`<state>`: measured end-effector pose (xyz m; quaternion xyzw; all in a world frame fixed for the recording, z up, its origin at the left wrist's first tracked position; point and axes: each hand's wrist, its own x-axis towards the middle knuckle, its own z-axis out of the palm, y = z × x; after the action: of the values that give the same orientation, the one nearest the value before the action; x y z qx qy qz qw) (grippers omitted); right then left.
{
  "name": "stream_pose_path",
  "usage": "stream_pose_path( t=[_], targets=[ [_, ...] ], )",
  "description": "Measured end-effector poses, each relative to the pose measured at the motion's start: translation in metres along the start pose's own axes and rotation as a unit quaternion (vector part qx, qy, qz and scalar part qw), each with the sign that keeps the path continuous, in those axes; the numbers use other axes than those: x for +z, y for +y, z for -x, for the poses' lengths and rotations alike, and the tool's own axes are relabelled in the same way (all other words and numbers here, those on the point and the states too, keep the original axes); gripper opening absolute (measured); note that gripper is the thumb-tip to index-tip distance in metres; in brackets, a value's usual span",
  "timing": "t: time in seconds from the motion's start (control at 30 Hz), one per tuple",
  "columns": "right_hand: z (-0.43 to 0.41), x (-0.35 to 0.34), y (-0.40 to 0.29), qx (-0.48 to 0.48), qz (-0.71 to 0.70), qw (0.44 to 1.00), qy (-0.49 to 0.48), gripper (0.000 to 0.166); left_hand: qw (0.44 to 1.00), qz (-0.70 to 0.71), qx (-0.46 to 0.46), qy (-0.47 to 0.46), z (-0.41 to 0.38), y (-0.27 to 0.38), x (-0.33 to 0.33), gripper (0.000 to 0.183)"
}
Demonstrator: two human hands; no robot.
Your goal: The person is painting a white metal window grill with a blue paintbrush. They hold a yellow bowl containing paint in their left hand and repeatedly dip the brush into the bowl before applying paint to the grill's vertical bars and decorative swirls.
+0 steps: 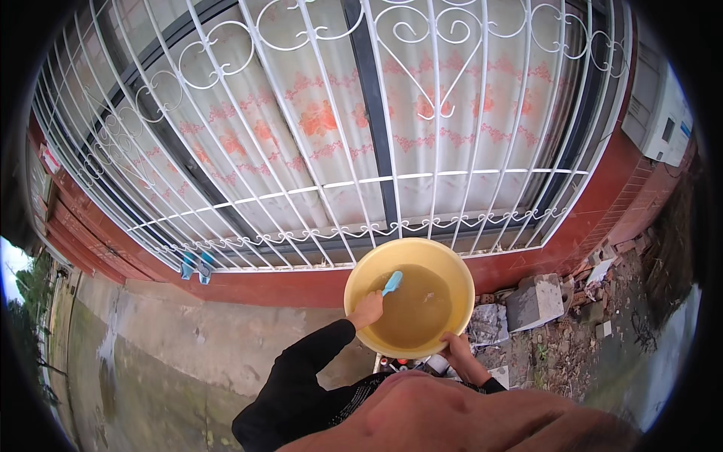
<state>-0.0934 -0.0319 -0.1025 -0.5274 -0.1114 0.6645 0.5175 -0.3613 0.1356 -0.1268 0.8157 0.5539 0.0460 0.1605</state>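
A round yellow plastic basin [409, 247] with murky brownish water in it is in front of me, below the barred window. My left hand [368, 309] grips a light blue brush [392, 282] by its handle, over the left side of the basin. The brush's head points up and to the right; whether it touches the water I cannot tell. My right hand [458, 350] holds the basin's lower right rim, with the thumb on the edge and the other fingers partly hidden.
White window bars [395, 186] rise just beyond the basin. A pair of blue shoes [204, 269] hangs on them at the left. Bottles [386, 362] stand below the basin. To the right lie a concrete block [534, 302] and rubble; wet concrete paving [169, 344] spreads left.
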Motion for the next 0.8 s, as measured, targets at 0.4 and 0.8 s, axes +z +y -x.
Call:
stream_pose_path(
  t=[0.4, 0.8],
  targets=[
    [0.003, -0.007, -0.008, 0.022, -0.003, 1.000, 0.008, 0.028, 0.970, 0.205, -0.013, 0.126, -0.007, -0.015, -0.087, 0.029],
    [0.000, 0.000, -0.021, 0.013, -0.013, 1.000, 0.005, 0.032, 0.627, 0.703, 0.064, 0.329, -0.140, -0.034, -0.392, 0.022]
  ],
)
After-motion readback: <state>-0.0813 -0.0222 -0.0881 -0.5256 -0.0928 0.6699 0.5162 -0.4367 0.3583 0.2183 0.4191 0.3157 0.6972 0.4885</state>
